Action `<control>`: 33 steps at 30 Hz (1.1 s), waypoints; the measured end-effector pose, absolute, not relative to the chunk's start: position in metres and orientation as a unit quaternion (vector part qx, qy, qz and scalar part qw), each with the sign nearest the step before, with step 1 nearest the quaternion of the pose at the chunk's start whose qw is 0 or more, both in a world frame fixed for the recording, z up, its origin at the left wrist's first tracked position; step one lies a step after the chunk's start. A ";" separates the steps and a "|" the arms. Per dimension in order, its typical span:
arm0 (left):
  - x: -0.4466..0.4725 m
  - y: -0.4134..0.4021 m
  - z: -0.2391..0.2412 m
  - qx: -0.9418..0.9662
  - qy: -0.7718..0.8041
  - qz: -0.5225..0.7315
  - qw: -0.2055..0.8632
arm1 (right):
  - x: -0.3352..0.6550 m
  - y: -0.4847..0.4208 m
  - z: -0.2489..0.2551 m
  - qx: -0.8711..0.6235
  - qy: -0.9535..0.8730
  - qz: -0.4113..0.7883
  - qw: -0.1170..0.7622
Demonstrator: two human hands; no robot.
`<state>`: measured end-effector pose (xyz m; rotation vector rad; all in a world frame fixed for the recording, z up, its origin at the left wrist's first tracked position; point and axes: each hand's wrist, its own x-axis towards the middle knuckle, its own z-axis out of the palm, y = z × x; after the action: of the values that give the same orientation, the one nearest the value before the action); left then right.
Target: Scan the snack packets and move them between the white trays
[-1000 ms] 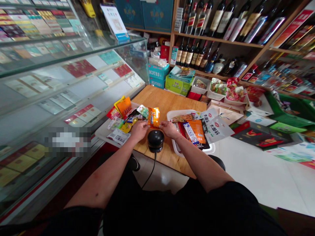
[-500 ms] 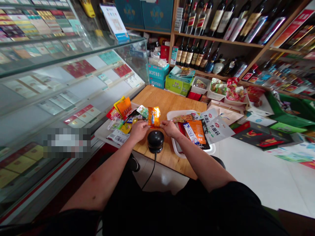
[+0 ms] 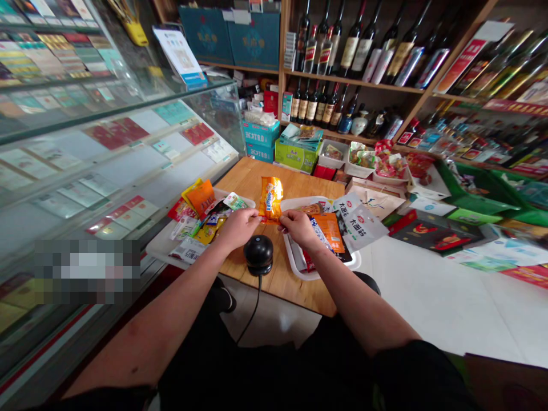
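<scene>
An orange snack packet (image 3: 271, 197) is held upright by its lower corners between my two hands. My left hand (image 3: 242, 227) pinches the lower left corner, and my right hand (image 3: 297, 227) pinches the lower right one. Just below the packet, a black round-topped device (image 3: 258, 251) with a cable stands on the wooden table (image 3: 244, 174). Left of my hands lies a white tray (image 3: 160, 246) of mixed snack packets. On the right, a white basket (image 3: 295, 264) holds more packets, among them an orange one (image 3: 329, 231) and grey-white ones (image 3: 359, 224).
A glass display case (image 3: 128, 165) with flat packs runs along the left. Behind the table stand a green box (image 3: 297, 154), blue boxes (image 3: 260, 134) and white bins (image 3: 359, 165) of snacks. Shelves of wine bottles (image 3: 317, 105) rise at the back. Dark gift boxes (image 3: 434, 231) lie to the right.
The camera view has shifted slightly to the right. The orange packet is lifted a little more upright, and both hands still grip its lower corners.
</scene>
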<state>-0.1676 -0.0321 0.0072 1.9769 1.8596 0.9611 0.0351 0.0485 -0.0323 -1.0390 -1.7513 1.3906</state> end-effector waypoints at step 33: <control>-0.243 -0.181 -0.033 0.427 0.852 0.297 0.057 | 0.107 -0.109 -0.069 -0.475 -0.645 0.497 0.332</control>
<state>-0.2425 -0.1811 -0.0334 1.2955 2.5841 0.9001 0.1068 -0.1091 -0.0688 -1.2417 -1.6861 1.2990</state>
